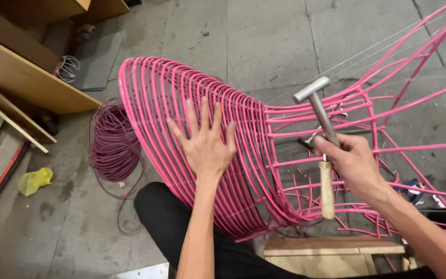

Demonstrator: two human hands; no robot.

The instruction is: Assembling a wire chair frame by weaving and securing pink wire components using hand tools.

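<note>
Big pink chair frame (305, 155) lying tipped across the concrete floor (264, 41), woven cord back (181, 103) bulging up right under the left hand (206, 144), spread wide and pressed flat on the strands, fingers fanned. Coil of dark purple cord (113, 142) heaped just left of that hand, wooden stool (331, 253) down below the right wrist. Right hand (354, 165) wrapped tight round a hammer (322, 139), wooden handle poking out below the fist, steel head raised above it over the bare frame bars.
</note>
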